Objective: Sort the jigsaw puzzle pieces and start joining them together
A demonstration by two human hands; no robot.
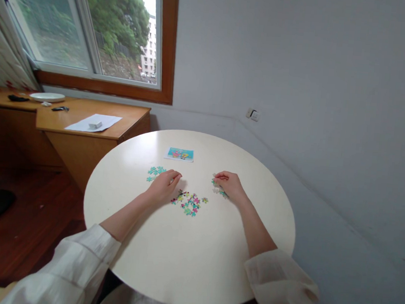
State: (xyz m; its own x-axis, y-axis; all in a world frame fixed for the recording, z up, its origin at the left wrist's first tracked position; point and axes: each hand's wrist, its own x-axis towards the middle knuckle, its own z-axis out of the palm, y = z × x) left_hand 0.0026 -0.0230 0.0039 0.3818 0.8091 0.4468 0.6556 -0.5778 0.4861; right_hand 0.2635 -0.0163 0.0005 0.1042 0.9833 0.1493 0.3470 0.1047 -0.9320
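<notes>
My left hand (166, 185) hovers over the white round table, thumb and fingers pressed together; what they hold, if anything, is hidden. Just left of it lies a cluster of turquoise puzzle pieces (156, 170), partly covered by the hand. Mixed pink, yellow and green puzzle pieces (192, 205) are heaped between my hands, nearer to me. On the right, my right hand (230, 185) is closed in a pinch with a small puzzle piece (214, 175) at its fingertips. Several pale and turquoise pieces (220, 191) lie beneath that hand, partly hidden.
A cartoon picture card (180, 154) lies toward the far side of the round table (179, 259). Behind at left stands a wooden desk (134, 122) with a paper sheet (108, 121), a small white box (95, 125) and a white plate (47, 97). A wall borders the table's right.
</notes>
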